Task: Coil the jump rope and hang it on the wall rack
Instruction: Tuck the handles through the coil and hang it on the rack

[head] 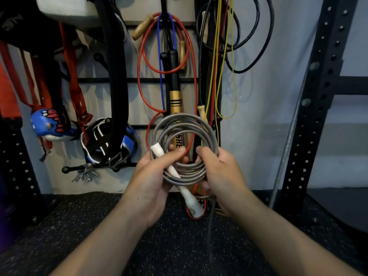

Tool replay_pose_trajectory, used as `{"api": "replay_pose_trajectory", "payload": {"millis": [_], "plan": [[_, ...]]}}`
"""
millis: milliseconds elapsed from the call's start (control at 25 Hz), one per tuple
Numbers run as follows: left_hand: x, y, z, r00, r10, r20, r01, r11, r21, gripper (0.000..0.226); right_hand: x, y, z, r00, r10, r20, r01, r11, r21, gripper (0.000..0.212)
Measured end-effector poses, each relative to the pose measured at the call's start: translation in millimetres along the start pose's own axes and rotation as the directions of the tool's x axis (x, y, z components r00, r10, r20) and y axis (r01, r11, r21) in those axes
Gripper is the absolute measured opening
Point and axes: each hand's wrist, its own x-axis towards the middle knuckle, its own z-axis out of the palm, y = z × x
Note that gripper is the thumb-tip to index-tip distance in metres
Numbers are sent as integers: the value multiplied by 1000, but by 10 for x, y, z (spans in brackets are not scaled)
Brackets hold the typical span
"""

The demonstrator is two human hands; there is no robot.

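Observation:
A grey jump rope point(185, 124) is wound into a round coil of several loops, held upright in front of the wall rack point(139, 79). Its white handle point(192, 204) runs diagonally across the coil's lower left and sticks out below. My left hand point(153, 176) grips the coil's left side, thumb over the handle and loops. My right hand point(221, 176) closes on the coil's right side. The second handle is hidden.
Red point(143, 56), blue, yellow point(235, 86) and black point(256, 36) ropes hang on the rack behind the coil, with a gold and black bat point(175, 100). Straps, a blue glove point(49, 124) and keys point(85, 174) hang at left. A black upright point(322, 76) stands at right. Speckled rubber floor lies below.

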Motion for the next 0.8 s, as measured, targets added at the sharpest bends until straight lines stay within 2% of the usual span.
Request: {"api": "replay_pose_trajectory", "payload": {"millis": [80,200,280,360,480,640,800], "plan": [[25,109,-61,999,9,41,-15,988,151,55,66,-64,-87,999,-27,43,32,992,-122,26],[82,332,-188,987,80,137,-125,925,359,75,125,-123,-174,986,-100,130,140,927,-349,28],[103,487,-250,960,60,272,-210,799,563,77,121,-162,-182,969,-130,212,214,869,-446,28],[92,537,-266,926,-23,376,-262,677,688,71,115,-189,-180,952,-144,271,262,838,-478,26],[54,442,-261,926,-63,371,-238,666,707,50,101,-198,-200,946,-118,301,264,820,-508,28],[89,212,-286,943,184,277,-332,575,748,22,101,-140,-198,933,-113,342,275,838,-472,34],[115,83,-317,924,303,232,-378,641,669,14,81,-219,-240,928,-105,356,284,818,-501,42]]}}
